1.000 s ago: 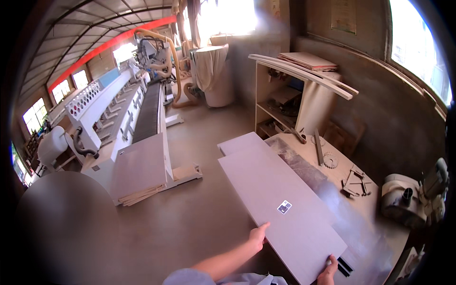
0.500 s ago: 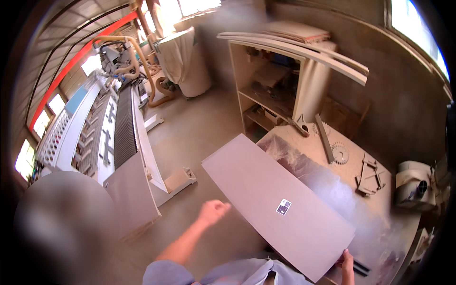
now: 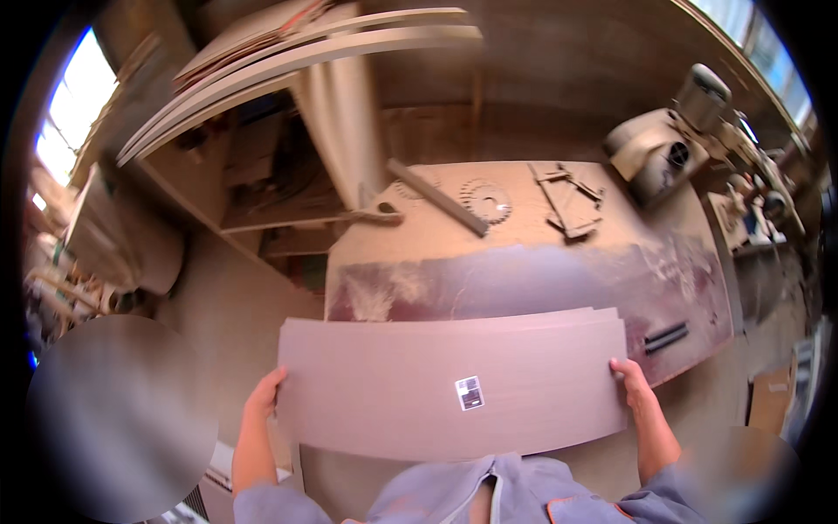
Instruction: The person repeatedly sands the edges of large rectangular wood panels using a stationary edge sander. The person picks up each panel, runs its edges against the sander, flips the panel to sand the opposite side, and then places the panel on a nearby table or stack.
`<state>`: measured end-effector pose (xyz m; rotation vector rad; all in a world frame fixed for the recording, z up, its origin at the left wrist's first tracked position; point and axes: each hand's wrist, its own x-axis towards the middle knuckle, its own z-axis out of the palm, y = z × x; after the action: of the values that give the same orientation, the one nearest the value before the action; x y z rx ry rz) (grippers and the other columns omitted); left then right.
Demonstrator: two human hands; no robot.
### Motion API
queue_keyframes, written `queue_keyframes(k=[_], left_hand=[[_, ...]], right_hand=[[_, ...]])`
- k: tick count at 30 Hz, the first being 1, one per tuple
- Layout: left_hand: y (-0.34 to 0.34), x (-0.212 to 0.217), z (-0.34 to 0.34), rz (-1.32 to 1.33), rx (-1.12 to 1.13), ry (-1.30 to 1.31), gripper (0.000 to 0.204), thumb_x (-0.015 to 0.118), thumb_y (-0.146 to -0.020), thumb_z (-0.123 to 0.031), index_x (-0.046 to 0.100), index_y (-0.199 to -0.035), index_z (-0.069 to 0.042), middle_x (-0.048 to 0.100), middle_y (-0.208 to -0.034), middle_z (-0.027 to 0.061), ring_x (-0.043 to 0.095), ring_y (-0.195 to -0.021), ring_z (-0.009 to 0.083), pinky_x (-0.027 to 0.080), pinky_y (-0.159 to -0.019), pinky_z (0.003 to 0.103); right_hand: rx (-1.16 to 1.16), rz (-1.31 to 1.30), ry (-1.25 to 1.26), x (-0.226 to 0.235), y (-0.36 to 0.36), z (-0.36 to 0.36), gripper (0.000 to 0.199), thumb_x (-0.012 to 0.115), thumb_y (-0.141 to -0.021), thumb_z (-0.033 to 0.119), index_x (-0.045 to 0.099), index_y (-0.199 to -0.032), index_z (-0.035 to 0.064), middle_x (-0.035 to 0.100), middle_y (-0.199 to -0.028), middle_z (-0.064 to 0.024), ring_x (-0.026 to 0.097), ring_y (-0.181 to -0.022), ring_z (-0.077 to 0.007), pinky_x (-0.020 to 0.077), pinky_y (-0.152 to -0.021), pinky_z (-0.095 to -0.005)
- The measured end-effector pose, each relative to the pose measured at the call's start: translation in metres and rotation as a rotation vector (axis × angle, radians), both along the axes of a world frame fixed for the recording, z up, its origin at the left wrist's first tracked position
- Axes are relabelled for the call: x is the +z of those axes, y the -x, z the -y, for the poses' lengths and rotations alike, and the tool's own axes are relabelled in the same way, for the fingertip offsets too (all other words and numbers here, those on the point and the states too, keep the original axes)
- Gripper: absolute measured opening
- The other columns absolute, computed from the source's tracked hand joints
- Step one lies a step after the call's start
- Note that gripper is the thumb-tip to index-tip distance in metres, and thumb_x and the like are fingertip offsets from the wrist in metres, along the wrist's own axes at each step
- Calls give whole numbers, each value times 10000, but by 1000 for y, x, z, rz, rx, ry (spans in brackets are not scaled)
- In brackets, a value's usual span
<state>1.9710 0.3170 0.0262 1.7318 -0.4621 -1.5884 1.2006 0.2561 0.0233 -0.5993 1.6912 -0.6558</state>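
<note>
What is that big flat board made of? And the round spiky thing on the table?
The board looks like smooth laminated wood panel: flat, matte greyish-brown, thin-edged. The round toothed disc seems a metal saw blade, though dust hides any shine. Left hand and right hand grip the board's ends.

One label only: small rectangular sticker (image 3: 470, 393), white w/ black print blocks, stuck flat on top face of the grey-brown board (image 3: 449, 389), right of board's middle, nearer its near edge, tilted slightly. Possible cardboard box (image 3: 770, 397), brown, at far right edge on the floor, near side of the table; partly cut off, can't tell if it's a package. No signs or screens in view.
</note>
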Motion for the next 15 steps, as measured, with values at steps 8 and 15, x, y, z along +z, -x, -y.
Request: queue_keyframes(k=[8,15], left_hand=[[-60,-23,-2,-159,98,-133,529,605,-890,-383,517,-1259,-14,586,-1216,144,557,-1099,308,436,-968,460],[-74,-34,9,-249,61,-89,543,615,-872,-371,499,-1270,-20,573,-1220,153,539,-1111,334,432,-967,492]], right_hand=[[-12,-58,-4,31,-76,-4,428,698,-773,314,634,-1095,40,615,-1077,-76,509,-1081,-228,360,-966,-396],[-97,92,-69,41,-81,-19,526,705,-762,312,561,-1195,51,600,-1116,-93,548,-1044,-248,434,-922,-432]])
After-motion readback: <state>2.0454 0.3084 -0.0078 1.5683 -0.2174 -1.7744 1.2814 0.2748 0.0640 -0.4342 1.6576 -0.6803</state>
